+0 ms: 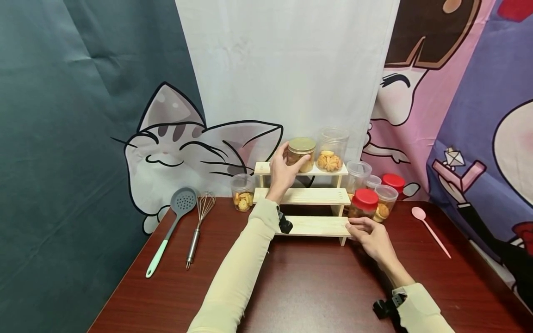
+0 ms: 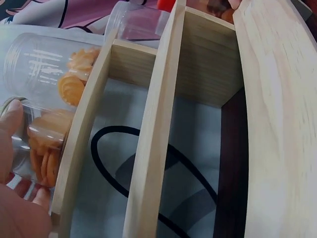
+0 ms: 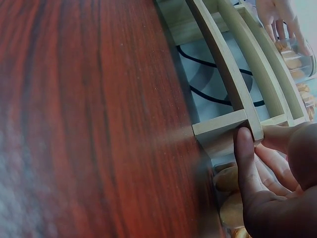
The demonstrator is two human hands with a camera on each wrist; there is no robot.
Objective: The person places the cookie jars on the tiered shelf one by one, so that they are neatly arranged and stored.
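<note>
My left hand (image 1: 282, 172) holds a gold-lidded jar of cookies (image 1: 301, 147) on the top step of a three-step wooden display rack (image 1: 310, 196). In the left wrist view its thumb and fingers lie around that jar (image 2: 48, 144). Right beside it on the top step stands a taller clear jar (image 1: 333, 145) with cookies at the bottom. My right hand (image 1: 373, 240) pinches the right end of the lowest step, thumb on one side and fingers on the other, as the right wrist view shows.
Right of the rack cluster several jars, among them a red-lidded jar (image 1: 365, 203) and a clear jar (image 1: 385, 202). Left of it stands a cookie jar (image 1: 243, 194). A slotted turner (image 1: 176, 215), a whisk (image 1: 199, 226) and a pink spoon (image 1: 429, 229) lie on the table (image 1: 308, 286).
</note>
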